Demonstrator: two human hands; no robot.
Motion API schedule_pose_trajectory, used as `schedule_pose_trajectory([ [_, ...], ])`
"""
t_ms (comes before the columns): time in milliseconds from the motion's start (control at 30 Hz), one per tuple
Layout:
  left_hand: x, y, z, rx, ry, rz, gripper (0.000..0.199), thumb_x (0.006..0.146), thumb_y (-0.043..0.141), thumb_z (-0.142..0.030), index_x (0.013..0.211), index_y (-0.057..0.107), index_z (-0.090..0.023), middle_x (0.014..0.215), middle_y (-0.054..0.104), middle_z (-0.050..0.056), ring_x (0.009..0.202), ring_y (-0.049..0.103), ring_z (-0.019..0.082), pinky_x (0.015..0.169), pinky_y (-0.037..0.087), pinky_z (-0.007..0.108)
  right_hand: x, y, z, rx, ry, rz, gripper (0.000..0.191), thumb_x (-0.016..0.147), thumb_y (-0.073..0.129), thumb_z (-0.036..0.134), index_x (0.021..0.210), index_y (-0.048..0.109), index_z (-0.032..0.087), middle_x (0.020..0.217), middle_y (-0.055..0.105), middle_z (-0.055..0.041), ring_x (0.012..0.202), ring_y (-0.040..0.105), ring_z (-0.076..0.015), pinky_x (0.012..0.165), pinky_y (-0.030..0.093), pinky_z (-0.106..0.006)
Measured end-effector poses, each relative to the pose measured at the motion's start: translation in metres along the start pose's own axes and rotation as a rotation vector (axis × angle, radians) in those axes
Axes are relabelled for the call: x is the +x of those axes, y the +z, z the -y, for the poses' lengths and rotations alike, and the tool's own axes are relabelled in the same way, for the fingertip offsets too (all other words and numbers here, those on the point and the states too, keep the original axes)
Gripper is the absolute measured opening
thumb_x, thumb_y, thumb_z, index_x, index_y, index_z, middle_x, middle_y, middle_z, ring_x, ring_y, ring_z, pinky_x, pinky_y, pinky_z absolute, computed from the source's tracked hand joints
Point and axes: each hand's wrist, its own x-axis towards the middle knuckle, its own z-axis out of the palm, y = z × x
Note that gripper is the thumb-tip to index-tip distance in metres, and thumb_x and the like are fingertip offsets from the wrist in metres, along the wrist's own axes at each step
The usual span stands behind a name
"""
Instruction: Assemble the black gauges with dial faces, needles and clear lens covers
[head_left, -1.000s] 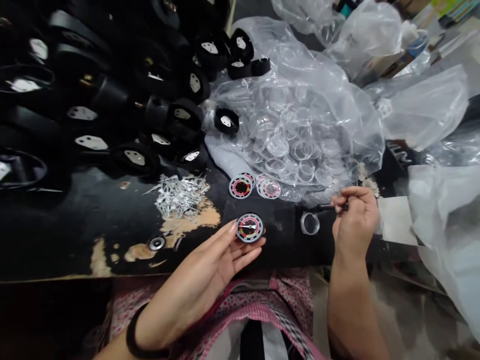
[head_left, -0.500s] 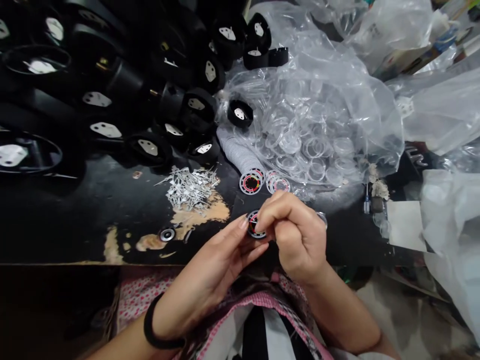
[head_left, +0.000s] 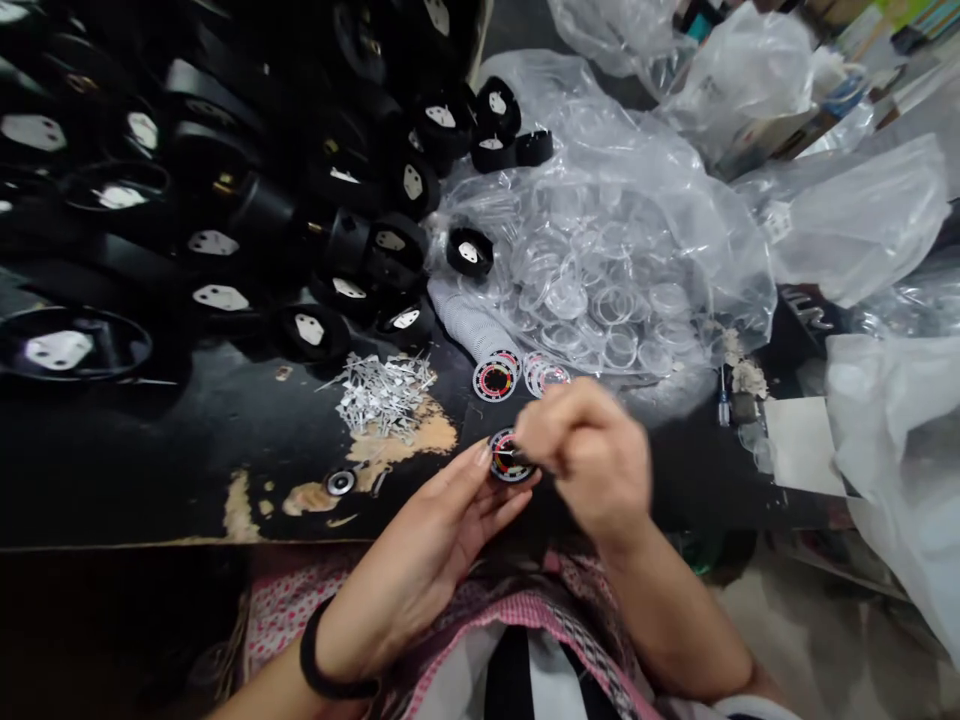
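My left hand (head_left: 457, 500) grips a small round gauge (head_left: 510, 462) by its edge, thumb on the near left rim and fingers beneath. The gauge has a black face with red, yellow and white markings, and a pale needle lies across it. Close over the gauge's right side is my right hand (head_left: 592, 455), its fingers curled in and slightly blurred. Whatever its fingertips may hold is hidden. Just beyond the hands lie loose printed dial discs (head_left: 495, 380), with a long row of stacked discs (head_left: 463, 320) behind them.
A pile of pale needles (head_left: 386, 395) lies left of the hands, near a small black-and-silver ring (head_left: 341, 483). Black gauge housings (head_left: 307, 335) crowd the back left. A plastic bag of clear round covers (head_left: 615, 300) spreads behind. A small screwdriver (head_left: 724, 400) is at right.
My right hand has lifted slightly off the gauge, uncovering more of its face and needle. The left hand keeps its hold. The whole view has shifted and tilted a little.
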Motion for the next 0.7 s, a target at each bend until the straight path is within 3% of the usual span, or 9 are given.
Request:
schedule_pose_trajectory([
  [100, 0.002, -0.002, -0.002, 0.011, -0.034, -0.041, 0.023, 0.092, 0.067, -0.036, 0.104, 0.076, -0.018, 0.115, 0.077, 0.010, 0.105, 0.073, 0.023, 0.098, 0.056, 0.038, -0.004, -0.045, 0.003, 0.029, -0.086, -0.401, 0.019, 0.080, 0.038, 0.012, 0.073, 0.048, 0.026, 0.055, 0.036, 0.0054, 0.045, 0.036, -0.0127, 0.053, 0.039, -0.030],
  [167, 0.003, -0.001, -0.002, 0.004, -0.031, -0.054, 0.023, 0.093, 0.066, -0.034, 0.103, 0.076, -0.017, 0.115, 0.077, 0.012, 0.105, 0.073, 0.024, 0.098, 0.056, 0.039, -0.012, -0.080, -0.007, -0.144, -0.093, -0.595, 0.015, 0.079, 0.040, 0.014, 0.073, 0.048, 0.025, 0.055, 0.035, 0.0053, 0.046, 0.034, -0.0125, 0.054, 0.037, -0.030],
  [233, 0.003, 0.001, -0.002, 0.001, -0.040, -0.095, 0.023, 0.094, 0.064, -0.033, 0.101, 0.076, -0.015, 0.116, 0.077, 0.015, 0.107, 0.073, 0.026, 0.097, 0.057, 0.038, -0.022, -0.112, -0.024, -0.383, 0.020, -0.691, 0.009, 0.080, 0.038, 0.020, 0.074, 0.042, 0.026, 0.054, 0.031, 0.0068, 0.046, 0.033, -0.0133, 0.055, 0.038, -0.030],
  [300, 0.004, 0.001, -0.001, 0.024, -0.053, -0.157, 0.025, 0.094, 0.063, -0.033, 0.102, 0.075, -0.014, 0.119, 0.076, 0.016, 0.111, 0.072, 0.028, 0.095, 0.059, 0.036, -0.034, -0.138, -0.040, -0.502, 0.091, -0.689, 0.009, 0.082, 0.037, 0.024, 0.075, 0.042, 0.026, 0.054, 0.033, 0.0066, 0.048, 0.039, -0.0145, 0.057, 0.041, -0.032],
  [433, 0.002, 0.000, 0.003, 0.096, 0.003, -0.146, 0.026, 0.093, 0.065, -0.037, 0.109, 0.075, -0.018, 0.121, 0.076, 0.012, 0.114, 0.071, 0.027, 0.093, 0.059, 0.031, -0.050, -0.154, -0.038, -0.660, 0.184, -0.625, 0.015, 0.085, 0.044, 0.023, 0.080, 0.058, 0.023, 0.069, 0.057, -0.0003, 0.071, 0.059, -0.0198, 0.078, 0.049, -0.039],
  [533, -0.002, 0.004, 0.003, 0.141, 0.081, -0.099, 0.027, 0.090, 0.069, -0.039, 0.109, 0.076, -0.020, 0.118, 0.077, 0.010, 0.115, 0.070, 0.026, 0.095, 0.059, 0.031, -0.049, -0.126, -0.012, -0.888, 0.092, -0.540, 0.013, 0.086, 0.055, 0.018, 0.090, 0.067, 0.021, 0.100, 0.065, -0.0064, 0.105, 0.057, -0.0238, 0.102, 0.038, -0.044],
  [567, -0.003, 0.006, 0.003, 0.162, 0.106, -0.103, 0.029, 0.089, 0.070, -0.040, 0.110, 0.076, -0.021, 0.119, 0.077, 0.010, 0.116, 0.069, 0.027, 0.095, 0.059, 0.032, -0.047, -0.111, -0.003, -0.951, 0.045, -0.445, 0.015, 0.088, 0.055, 0.017, 0.095, 0.068, 0.022, 0.103, 0.065, -0.0068, 0.108, 0.057, -0.0237, 0.103, 0.037, -0.043],
  [633, -0.003, 0.009, 0.003, 0.204, 0.148, -0.126, 0.033, 0.086, 0.073, -0.043, 0.111, 0.077, -0.022, 0.122, 0.076, 0.009, 0.120, 0.067, 0.029, 0.096, 0.059, 0.034, -0.041, -0.078, 0.009, -0.852, 0.069, -0.056, 0.016, 0.092, 0.055, 0.017, 0.101, 0.067, 0.023, 0.097, 0.068, -0.0044, 0.098, 0.060, -0.0208, 0.092, 0.042, -0.038],
  [700, -0.003, 0.008, 0.004, 0.236, 0.175, -0.151, 0.036, 0.082, 0.077, -0.044, 0.112, 0.077, -0.025, 0.126, 0.074, 0.007, 0.124, 0.064, 0.029, 0.097, 0.058, 0.035, -0.033, -0.048, 0.012, -0.818, 0.073, 0.219, 0.013, 0.094, 0.055, 0.018, 0.101, 0.067, 0.020, 0.094, 0.070, -0.0043, 0.090, 0.060, -0.0201, 0.083, 0.042, -0.036],
])
